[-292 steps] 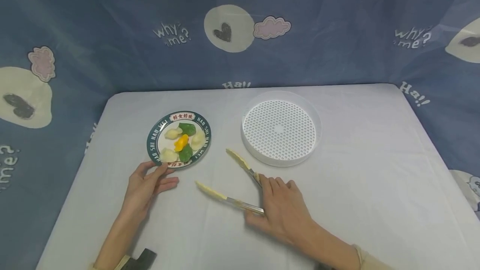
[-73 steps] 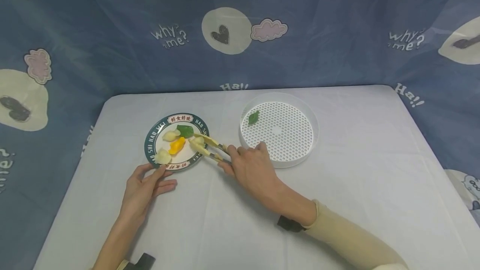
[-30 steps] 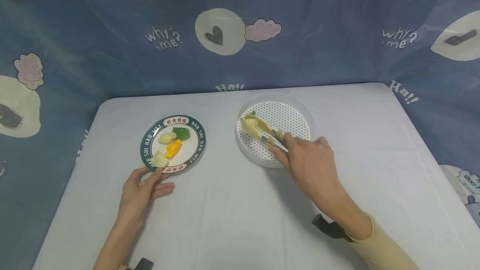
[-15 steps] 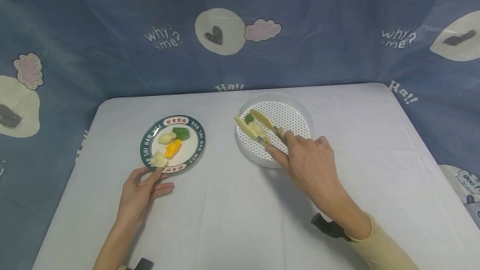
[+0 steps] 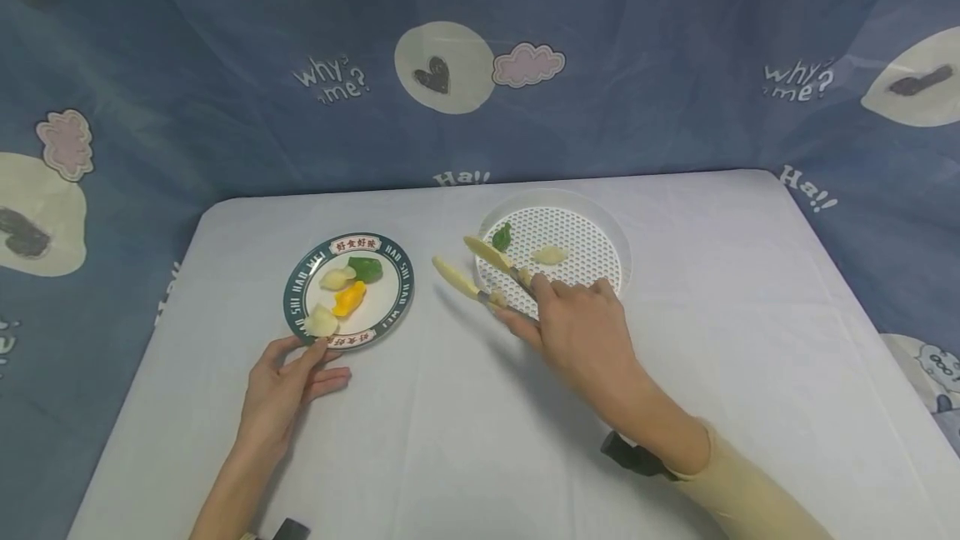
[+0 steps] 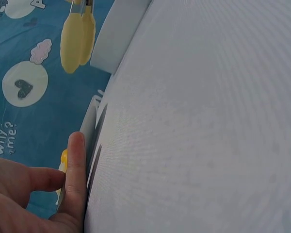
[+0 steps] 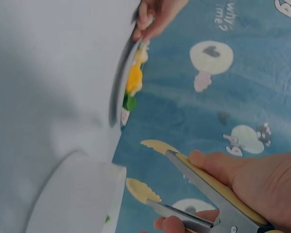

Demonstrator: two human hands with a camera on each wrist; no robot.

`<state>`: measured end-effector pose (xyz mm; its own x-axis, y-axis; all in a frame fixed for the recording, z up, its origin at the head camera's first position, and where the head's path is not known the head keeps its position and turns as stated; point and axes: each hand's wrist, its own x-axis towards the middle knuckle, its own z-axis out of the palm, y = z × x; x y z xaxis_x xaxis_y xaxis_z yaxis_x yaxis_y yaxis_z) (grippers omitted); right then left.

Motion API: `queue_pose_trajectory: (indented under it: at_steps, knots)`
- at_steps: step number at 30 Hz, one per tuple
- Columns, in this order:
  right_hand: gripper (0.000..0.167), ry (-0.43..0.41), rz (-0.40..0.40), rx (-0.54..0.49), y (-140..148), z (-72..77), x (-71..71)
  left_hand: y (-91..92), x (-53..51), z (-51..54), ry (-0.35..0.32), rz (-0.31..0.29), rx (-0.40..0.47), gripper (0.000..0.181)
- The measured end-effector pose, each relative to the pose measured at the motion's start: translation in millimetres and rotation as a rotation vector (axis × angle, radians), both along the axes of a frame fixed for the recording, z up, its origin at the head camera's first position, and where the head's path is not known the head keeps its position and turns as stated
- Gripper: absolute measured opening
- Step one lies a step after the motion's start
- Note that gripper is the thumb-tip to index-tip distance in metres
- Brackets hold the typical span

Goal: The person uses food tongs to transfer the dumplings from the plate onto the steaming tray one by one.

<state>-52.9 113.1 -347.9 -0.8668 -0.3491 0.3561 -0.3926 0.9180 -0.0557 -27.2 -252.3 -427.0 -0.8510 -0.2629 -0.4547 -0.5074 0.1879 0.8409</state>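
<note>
My left hand [image 5: 279,394] holds the near rim of a round green-edged plate [image 5: 402,290], its thumb on the rim. On the plate lie two pale dumplings [image 5: 321,322], an orange-yellow dumpling [image 5: 349,299] and a green dumpling [image 5: 365,269]. My right hand [image 5: 585,336] grips metal tongs [image 7: 194,177] with yellow tips; they are spread apart with nothing between them, above the left front edge of a white perforated steamer tray [image 5: 596,248]. Inside the tray rest a green piece [image 5: 502,237] at the left and a pale dumpling [image 5: 550,255] near the middle.
Plate and tray stand side by side on a white-covered table [image 5: 450,440], with a gap between them. Behind the table hangs a blue printed cloth [image 5: 637,107]. Dark straps with cameras sit on both wrists.
The green piece and then a pale dumpling have passed from plate to tray. The tongs let go of the pale dumpling and moved left toward the plate. My left hand stays put.
</note>
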Motion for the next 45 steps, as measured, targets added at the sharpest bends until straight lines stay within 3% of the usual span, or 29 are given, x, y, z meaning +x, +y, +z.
queue_pose_trajectory:
  at_steps: [5,13,17,31,45]
  knots:
    - [0.059,0.048,0.051,0.030,-13.7,-4.5,-1.4,1.0,-0.5,0.1,0.001,0.002,-0.007,0.078]
    - [0.055,-0.013,0.072,0.092,-38.4,-12.1,-6.9,0.5,-0.5,-1.3,-0.008,-0.003,-0.008,0.078]
    - [0.056,-0.004,0.089,0.121,-51.7,-13.8,-13.2,-0.1,0.5,-2.3,-0.015,0.007,-0.015,0.078]
    - [0.056,-0.049,0.136,0.146,-86.0,-18.4,-36.8,0.1,1.2,-2.5,-0.012,0.005,-0.008,0.076]
    - [0.051,-0.017,0.169,0.143,-102.4,-34.9,-51.5,0.6,0.1,-3.1,-0.008,0.016,0.010,0.073]
